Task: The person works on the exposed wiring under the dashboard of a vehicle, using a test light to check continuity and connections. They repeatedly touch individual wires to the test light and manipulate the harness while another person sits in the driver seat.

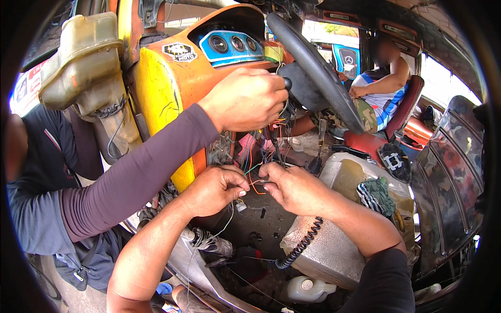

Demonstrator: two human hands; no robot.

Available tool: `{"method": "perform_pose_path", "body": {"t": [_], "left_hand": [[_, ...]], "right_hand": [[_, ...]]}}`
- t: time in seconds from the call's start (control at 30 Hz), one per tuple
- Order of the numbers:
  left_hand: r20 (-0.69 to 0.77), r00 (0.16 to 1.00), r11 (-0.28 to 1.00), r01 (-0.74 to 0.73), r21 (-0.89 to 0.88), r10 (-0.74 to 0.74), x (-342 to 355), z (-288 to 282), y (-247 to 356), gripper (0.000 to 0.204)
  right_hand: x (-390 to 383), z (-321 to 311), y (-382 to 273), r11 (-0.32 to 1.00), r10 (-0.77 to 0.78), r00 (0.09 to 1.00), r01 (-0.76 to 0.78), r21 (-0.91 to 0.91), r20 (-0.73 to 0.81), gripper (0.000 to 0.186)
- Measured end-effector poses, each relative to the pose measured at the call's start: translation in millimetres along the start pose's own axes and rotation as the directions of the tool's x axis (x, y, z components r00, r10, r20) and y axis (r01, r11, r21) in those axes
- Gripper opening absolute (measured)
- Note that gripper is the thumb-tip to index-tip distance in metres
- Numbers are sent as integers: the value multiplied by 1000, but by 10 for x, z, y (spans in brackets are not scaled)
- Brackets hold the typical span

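Observation:
My left hand (216,189) and my right hand (292,187) are close together below the dashboard, fingers pinched around thin electrical wires. An orange wire (257,189) shows between them, with its end hanging down, and a green wire (254,168) runs just above. Which strand each hand grips is partly hidden by the fingers. Behind them, a bundle of loose coloured wires (265,143) hangs from under the steering column. Over my left hand reaches a co-worker's hand (250,99) in a dark sleeve, closed at a lever with a black knob (287,83) beside the steering wheel (313,68).
The orange and yellow dashboard (167,78) holds round gauges. A translucent tank (86,57) stands at left, near the co-worker. A coiled black cable (300,245) lies against the silvery engine cover (334,245). Another person (383,86) sits at far right. A white jug (309,289) sits low.

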State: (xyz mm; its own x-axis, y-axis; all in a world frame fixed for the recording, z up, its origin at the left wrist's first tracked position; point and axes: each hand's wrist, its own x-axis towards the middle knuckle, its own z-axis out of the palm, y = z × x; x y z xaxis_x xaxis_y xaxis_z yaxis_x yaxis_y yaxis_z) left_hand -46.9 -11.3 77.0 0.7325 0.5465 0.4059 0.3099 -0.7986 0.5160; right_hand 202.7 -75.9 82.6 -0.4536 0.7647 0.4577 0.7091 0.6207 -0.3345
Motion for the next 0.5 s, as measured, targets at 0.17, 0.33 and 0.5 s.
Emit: {"method": "perform_pose_path", "body": {"t": [0.17, 0.33, 0.5], "left_hand": [[-13, 1000, 1000, -2, -29, 2, -3, 2, -1, 9], [-21, 1000, 1000, -3, -27, 3, -5, -3, 17, 9], [-31, 999, 998, 32, -61, -34, -6, 6, 25, 7]], "right_hand": [[-8, 9, -15, 994, 38, 999, -38, -105, 3, 28], [15, 29, 48, 995, -72, 997, 70, -72, -35, 26], [-3, 21, 55, 991, -90, 995, 84, -104, -46, 26]]}}
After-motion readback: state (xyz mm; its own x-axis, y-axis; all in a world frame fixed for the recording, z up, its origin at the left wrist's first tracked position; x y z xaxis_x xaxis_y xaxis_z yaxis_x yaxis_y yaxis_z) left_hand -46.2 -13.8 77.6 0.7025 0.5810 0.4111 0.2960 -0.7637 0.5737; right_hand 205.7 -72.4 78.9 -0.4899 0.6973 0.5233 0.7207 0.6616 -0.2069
